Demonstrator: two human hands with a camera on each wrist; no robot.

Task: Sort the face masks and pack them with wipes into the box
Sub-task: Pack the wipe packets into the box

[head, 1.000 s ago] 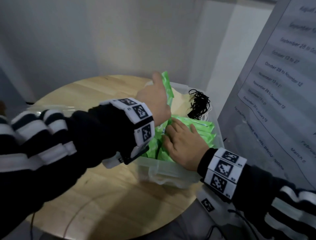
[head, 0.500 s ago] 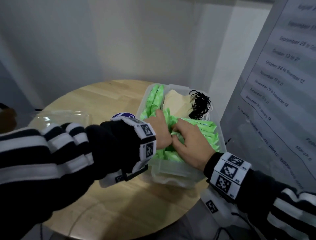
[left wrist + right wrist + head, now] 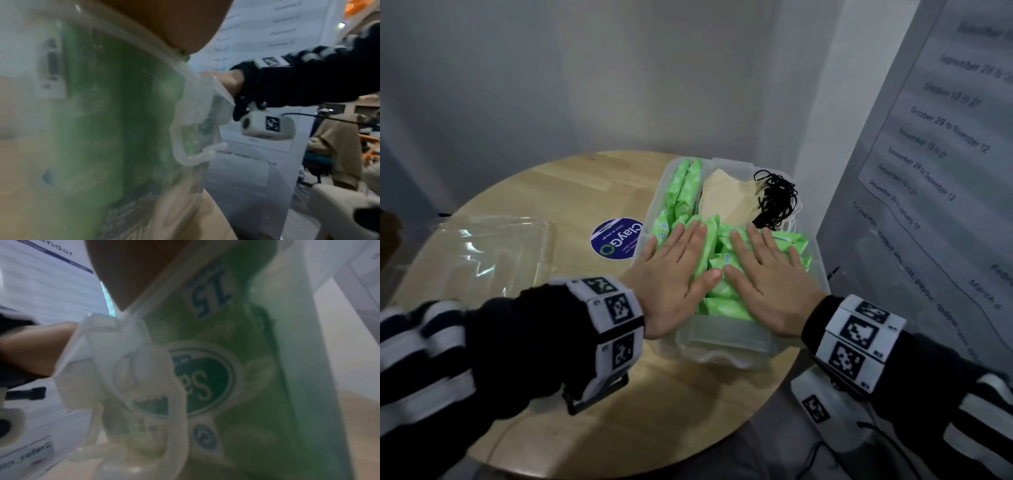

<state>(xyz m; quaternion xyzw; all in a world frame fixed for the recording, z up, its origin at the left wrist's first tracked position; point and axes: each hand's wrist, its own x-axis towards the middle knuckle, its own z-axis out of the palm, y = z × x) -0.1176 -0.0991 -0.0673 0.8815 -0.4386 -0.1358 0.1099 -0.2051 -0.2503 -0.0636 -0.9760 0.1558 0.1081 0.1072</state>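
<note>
A translucent plastic box [image 3: 726,337] stands on the round wooden table [image 3: 571,192], packed with green wipe packs [image 3: 685,186]. Beige face masks [image 3: 726,195] with black ear loops [image 3: 777,198] lie at its far end. My left hand [image 3: 678,263] and right hand [image 3: 767,270] lie flat, side by side, fingers straight, pressing down on the green packs at the near end. Both wrist views look through the box wall [image 3: 185,100] at a green wipe pack [image 3: 216,373]; the fingers are hidden there.
The box's clear lid [image 3: 489,253] lies on the table at the left. A round blue sticker [image 3: 616,238] sits beside the box. A panel with a printed sheet [image 3: 935,164] stands close on the right, a wall behind. The table edge [image 3: 767,401] runs just under my right wrist.
My left hand lowered a green pack into the box and let go of it. Both hands then uncurled and now press flat on the packs.
</note>
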